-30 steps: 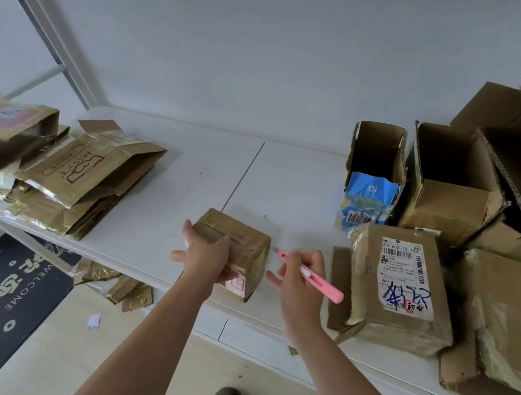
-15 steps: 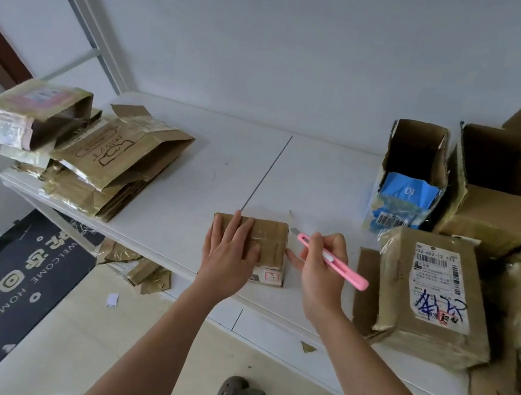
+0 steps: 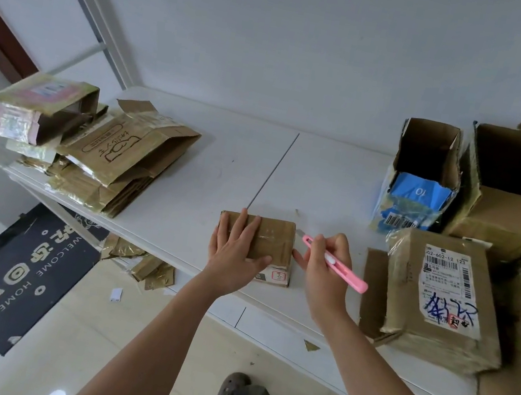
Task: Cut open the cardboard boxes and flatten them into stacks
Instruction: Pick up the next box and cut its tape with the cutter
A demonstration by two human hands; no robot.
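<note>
nearby, doormat (image 3: 19,273) reading "welcome home"

small taped box (image 3: 274,241), flat on table (image 3: 324,180)

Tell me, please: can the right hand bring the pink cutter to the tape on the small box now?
Probably yes. The right hand grips the pink cutter with its blade just beside the small box. The left hand presses flat on the box's left part, so the taped right part lies uncovered.
</note>
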